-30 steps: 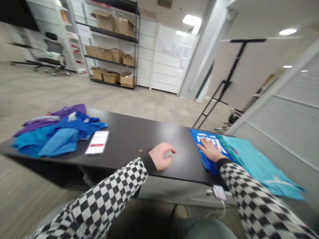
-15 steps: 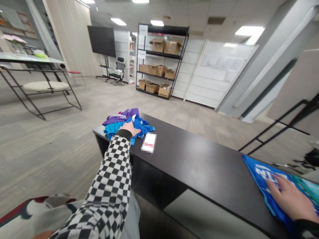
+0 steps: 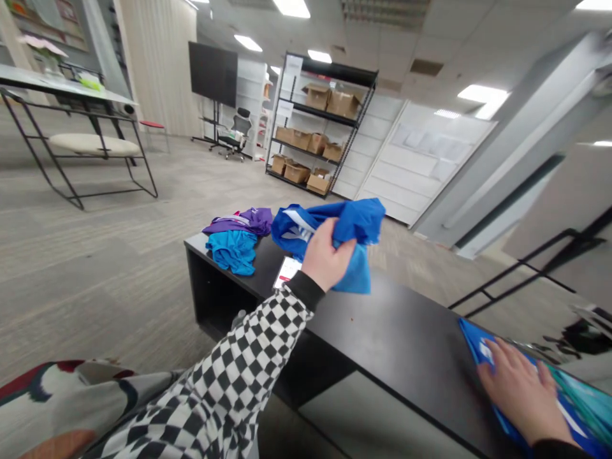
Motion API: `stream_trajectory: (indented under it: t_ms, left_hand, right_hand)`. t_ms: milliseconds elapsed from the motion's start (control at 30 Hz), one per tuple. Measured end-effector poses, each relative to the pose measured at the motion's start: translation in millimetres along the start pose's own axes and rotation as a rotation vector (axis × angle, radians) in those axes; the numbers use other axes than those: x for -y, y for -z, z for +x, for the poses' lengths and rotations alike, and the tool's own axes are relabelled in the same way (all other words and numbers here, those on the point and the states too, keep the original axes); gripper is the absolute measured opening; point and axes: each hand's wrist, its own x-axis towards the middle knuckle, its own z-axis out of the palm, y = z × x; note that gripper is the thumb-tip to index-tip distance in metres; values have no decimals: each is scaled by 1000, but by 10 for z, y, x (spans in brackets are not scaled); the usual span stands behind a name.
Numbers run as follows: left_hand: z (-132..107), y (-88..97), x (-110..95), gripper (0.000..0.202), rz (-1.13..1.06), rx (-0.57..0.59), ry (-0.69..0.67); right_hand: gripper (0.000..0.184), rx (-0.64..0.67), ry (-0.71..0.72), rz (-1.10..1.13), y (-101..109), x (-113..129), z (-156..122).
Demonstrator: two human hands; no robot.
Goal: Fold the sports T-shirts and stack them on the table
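Observation:
My left hand [image 3: 327, 258], in a checkered sleeve, is closed on a crumpled blue garment [image 3: 356, 220] with white lettering, lifted above the dark bench [image 3: 396, 306]. Below and behind the wrist lies a white card [image 3: 285, 270] with a red mark, partly covered. A light-blue crumpled garment [image 3: 233, 250] and a purple one [image 3: 255, 220] sit at the bench's left end. At the right end my right hand [image 3: 519, 386] rests with its fingers spread on a flat blue garment [image 3: 473, 335] with white print. A teal piece [image 3: 581, 395] shows beside it.
A black-framed stool [image 3: 93, 145] and table stand at left. Across the floor are a shelf rack [image 3: 315, 156] with cardboard boxes, an office chair [image 3: 236, 135] and a dark screen [image 3: 213, 73]. Black metal bars [image 3: 535, 258] rise beyond the bench at right.
My left hand has picked the blue garment off the pile and carried it up and right, uncovering the light-blue garment. My right hand stays on the flat blue garment, slightly shifted.

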Motion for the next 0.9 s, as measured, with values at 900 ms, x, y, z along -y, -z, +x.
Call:
stream_trajectory:
  t_ms: [900]
  left_hand:
    - [-706, -594, 784, 25, 188, 744, 272]
  right_hand:
    - [34, 191, -191, 380, -43, 859, -375]
